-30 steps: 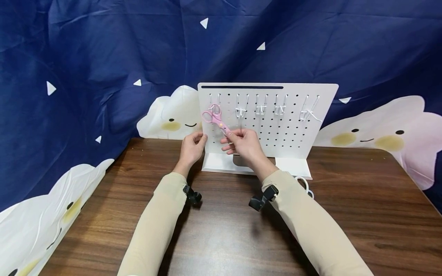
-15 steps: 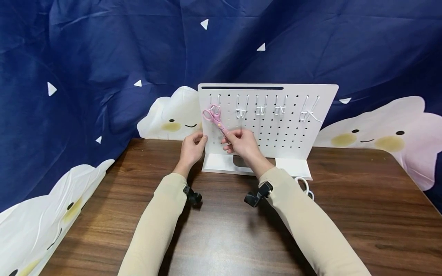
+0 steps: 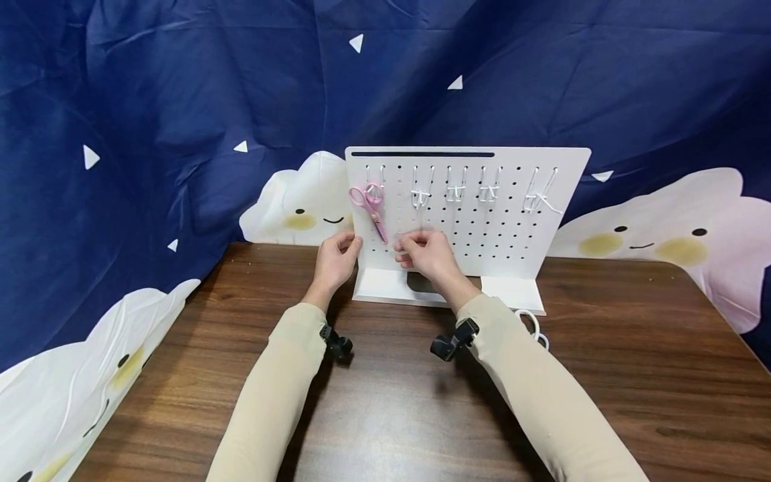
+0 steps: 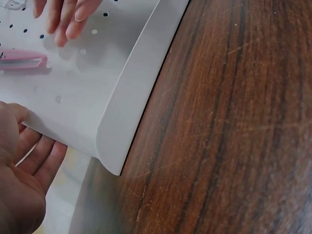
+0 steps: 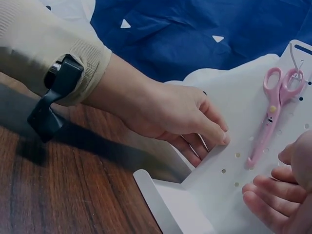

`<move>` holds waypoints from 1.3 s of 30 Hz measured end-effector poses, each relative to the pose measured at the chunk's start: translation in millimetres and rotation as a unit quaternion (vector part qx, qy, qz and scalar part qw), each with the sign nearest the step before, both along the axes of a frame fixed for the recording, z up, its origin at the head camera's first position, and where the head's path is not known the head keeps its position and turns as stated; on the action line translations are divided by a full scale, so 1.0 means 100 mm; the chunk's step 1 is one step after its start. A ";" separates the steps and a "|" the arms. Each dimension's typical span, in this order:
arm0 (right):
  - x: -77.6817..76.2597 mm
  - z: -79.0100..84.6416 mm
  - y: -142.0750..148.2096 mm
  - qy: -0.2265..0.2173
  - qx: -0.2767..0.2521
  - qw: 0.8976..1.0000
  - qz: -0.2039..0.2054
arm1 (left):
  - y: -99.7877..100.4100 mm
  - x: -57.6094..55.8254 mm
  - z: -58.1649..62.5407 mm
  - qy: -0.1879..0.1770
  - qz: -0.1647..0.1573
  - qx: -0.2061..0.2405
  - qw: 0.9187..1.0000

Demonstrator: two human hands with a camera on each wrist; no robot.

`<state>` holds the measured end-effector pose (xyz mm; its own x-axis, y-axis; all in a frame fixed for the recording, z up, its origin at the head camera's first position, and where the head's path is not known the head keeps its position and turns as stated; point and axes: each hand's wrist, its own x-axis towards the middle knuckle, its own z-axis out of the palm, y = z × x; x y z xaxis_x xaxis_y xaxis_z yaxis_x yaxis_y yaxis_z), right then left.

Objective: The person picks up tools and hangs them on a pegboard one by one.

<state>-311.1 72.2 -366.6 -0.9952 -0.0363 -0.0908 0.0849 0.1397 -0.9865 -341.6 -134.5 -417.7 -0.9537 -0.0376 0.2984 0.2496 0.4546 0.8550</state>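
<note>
Pink scissors (image 3: pixel 375 215) hang by one finger loop from the leftmost hook of a white pegboard (image 3: pixel 512 158), blades pointing down. In the right wrist view the other loop of the scissors (image 5: pixel 272 105) sits off the hook. My left hand (image 3: pixel 334 261) grips the board's lower left edge; its thumb is in front and the fingers (image 4: pixel 36 156) reach behind. My right hand (image 3: pixel 430 256) is just right of the blade tips, apart from them, its fingers loosely bent with nothing between them.
More white wire hooks (image 3: pixel 420 198) run along the pegboard to the right. White loop handles (image 3: pixel 530 325) lie on the wooden table (image 3: pixel 373 402) by the board's front right foot, partly behind the right sleeve. A blue curtain (image 3: pixel 241 80) with clouds hangs behind.
My right hand has let go of the pink scissors' blades and moved slightly right. The scissors have swung down to hang more steeply. The left hand has stayed at the board's edge.
</note>
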 end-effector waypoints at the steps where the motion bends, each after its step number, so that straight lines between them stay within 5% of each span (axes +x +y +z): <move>1: 0.00 0.00 0.01 -0.001 -0.002 1.000 0.000 | 0.00 0.00 0.00 0.000 0.000 -0.001 1.000; 10: 0.07 0.00 0.12 0.010 -0.006 1.000 0.017 | 0.00 -0.01 -0.02 0.007 0.001 -0.003 1.000; 39: 0.55 0.13 0.70 0.098 0.111 0.984 0.100 | -0.01 0.00 0.01 -0.006 -0.004 0.002 1.000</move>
